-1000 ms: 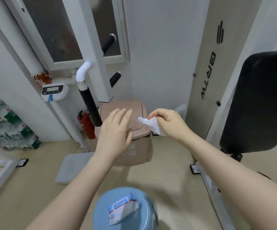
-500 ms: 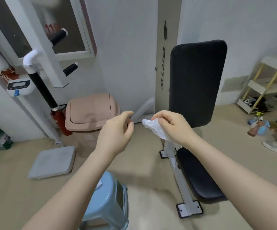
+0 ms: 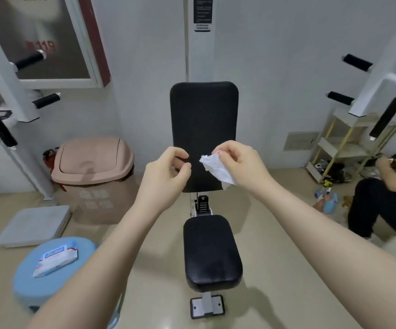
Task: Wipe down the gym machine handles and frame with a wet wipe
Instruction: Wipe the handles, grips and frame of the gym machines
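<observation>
A crumpled white wet wipe (image 3: 217, 169) hangs before the gym machine's upright black backrest (image 3: 203, 119).

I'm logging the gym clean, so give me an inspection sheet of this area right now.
Surface: beige floor, bare near the seat.
Job's things: crumpled wipe; black seat and backrest; side handles.
Clutter: wipe pack on blue stool, pink bin, spray bottles.
Hands: right hand pinches the wipe; left hand empty, fingers curled.
Cables: nothing seen.
Surroundings: shelf, seated person.
</observation>
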